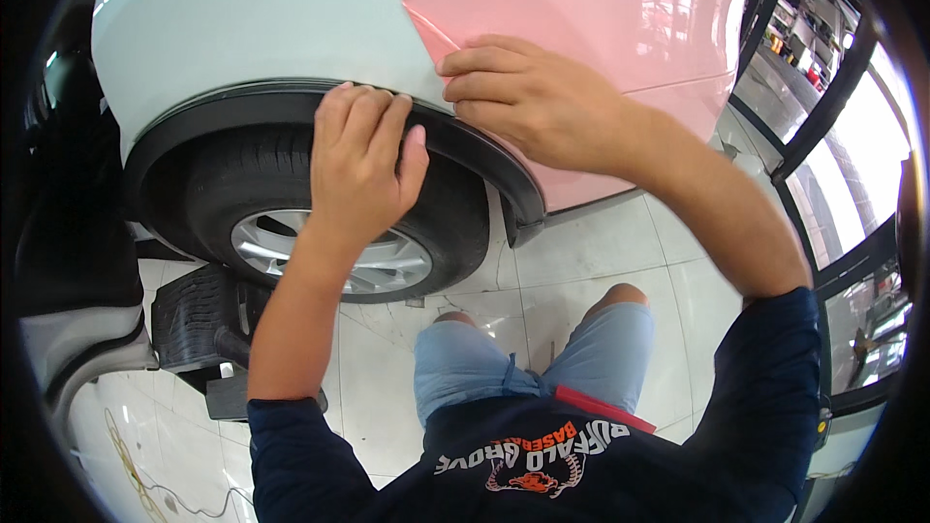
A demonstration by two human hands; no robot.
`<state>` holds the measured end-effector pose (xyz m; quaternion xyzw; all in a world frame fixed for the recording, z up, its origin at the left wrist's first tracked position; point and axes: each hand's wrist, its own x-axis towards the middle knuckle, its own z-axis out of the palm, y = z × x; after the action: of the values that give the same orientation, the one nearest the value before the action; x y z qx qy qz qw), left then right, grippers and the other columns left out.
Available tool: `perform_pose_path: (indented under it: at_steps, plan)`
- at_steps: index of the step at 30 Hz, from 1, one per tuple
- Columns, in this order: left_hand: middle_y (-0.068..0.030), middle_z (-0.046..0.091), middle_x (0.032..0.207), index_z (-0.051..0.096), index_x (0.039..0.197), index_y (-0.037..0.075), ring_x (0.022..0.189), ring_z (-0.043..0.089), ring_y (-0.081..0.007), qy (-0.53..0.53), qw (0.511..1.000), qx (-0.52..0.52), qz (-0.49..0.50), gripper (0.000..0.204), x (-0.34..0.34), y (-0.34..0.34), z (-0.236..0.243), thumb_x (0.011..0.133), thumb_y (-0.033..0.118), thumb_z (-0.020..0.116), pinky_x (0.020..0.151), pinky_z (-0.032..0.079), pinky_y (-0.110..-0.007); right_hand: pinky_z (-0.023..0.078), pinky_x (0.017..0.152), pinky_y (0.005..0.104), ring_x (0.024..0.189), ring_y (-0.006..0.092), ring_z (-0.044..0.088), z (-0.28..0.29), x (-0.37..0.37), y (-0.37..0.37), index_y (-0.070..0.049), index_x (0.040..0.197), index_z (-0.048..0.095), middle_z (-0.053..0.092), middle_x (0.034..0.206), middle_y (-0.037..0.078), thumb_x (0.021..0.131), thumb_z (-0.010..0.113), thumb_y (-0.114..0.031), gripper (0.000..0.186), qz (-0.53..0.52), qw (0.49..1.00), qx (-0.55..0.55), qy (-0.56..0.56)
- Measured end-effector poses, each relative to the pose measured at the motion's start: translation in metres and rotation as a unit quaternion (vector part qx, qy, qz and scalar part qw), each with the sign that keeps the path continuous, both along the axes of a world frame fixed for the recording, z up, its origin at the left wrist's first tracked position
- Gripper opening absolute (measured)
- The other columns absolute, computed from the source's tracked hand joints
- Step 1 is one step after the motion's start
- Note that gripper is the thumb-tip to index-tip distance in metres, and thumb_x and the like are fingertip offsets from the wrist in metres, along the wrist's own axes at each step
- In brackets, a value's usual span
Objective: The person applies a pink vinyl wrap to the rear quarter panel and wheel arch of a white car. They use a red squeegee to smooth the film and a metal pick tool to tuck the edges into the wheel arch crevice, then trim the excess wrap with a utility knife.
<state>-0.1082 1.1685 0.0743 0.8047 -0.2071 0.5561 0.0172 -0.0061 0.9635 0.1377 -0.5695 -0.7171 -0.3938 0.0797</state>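
Down by the one wheel arch in view, both hands work at the side of a car body [242, 29]. The left hand [360, 167] lies with its four fingers curled over the black arch trim [223, 107], thumb tucked beside them, so it is closed loosely on the trim's edge. The right hand [528, 102] sits just beside it, higher on the panel, its fingers bunched together and pinching the edge of the pink film [601, 10]; the fingertips touch the film where it meets the pale uncovered paint. One sheet of film shows, covering the panel to the right of that edge, with a single crease running down toward the fingertips. The two hands are near each other but not touching.

Below the arch stands one tyre [232, 174] with a silver alloy rim [392, 266], resting on the white tiled floor [601, 261]. A black rubber mat [189, 315] lies on the floor by the wheel's lower left; what sits beneath it is probably a small block, though the view is too dark to tell. The person's two knees in pale blue shorts [533, 358] are bent above the tiles.
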Motion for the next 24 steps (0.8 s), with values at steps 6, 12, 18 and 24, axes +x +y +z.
perform_pose_path:
  at_steps: [6, 12, 18, 24]
  plan:
    - [-0.0117, 0.063, 0.094, 0.067, 0.098, 0.000, 0.089, 0.059, -0.0306, 0.079, 0.987, -0.128, 0.057, 0.030, -0.016, -0.028, -0.007, 0.083, 0.025, 0.076, 0.084, 0.046, -0.044, 0.052, 0.088, 0.0411, 0.099, 0.0346, 0.063, -0.043, -0.029, -0.040, -0.001, 0.103, 0.067, 0.067, 0.104, 0.015, 0.082, 0.065, 0.000, 0.021, -0.051, 0.911, 0.217, 0.348]
    - [-0.0144, 0.063, 0.072, 0.067, 0.079, 0.000, 0.068, 0.062, -0.0324, 0.154, 0.949, -0.206, 0.180, 0.052, -0.003, -0.063, 0.052, 0.087, 0.052, 0.069, 0.065, 0.048, -0.043, 0.052, 0.085, 0.0457, 0.096, 0.0379, 0.064, -0.191, -0.070, -0.086, -0.001, 0.109, 0.066, 0.066, 0.104, 0.019, 0.090, 0.062, -0.009, 0.021, -0.105, 0.861, 0.110, 0.485]
    - [-0.0228, 0.068, 0.075, 0.069, 0.077, -0.001, 0.074, 0.067, -0.0418, 0.252, 0.917, -0.148, 0.273, 0.046, 0.013, -0.067, 0.050, 0.094, 0.039, 0.054, 0.072, 0.052, -0.051, 0.052, 0.090, 0.0472, 0.103, 0.0399, 0.065, -0.317, -0.140, -0.177, -0.001, 0.105, 0.068, 0.069, 0.107, 0.022, 0.093, 0.057, -0.022, 0.026, -0.228, 0.741, -0.152, 0.613]
    - [-0.0284, 0.067, 0.082, 0.066, 0.080, -0.003, 0.082, 0.064, -0.0482, 0.226, 0.926, -0.166, 0.253, 0.043, 0.002, -0.061, 0.041, 0.099, 0.030, 0.045, 0.077, 0.049, -0.056, 0.053, 0.088, 0.0476, 0.099, 0.0431, 0.066, -0.341, -0.201, -0.265, -0.002, 0.109, 0.067, 0.069, 0.102, 0.024, 0.097, 0.054, -0.033, 0.035, -0.301, 0.736, -0.336, 0.504]
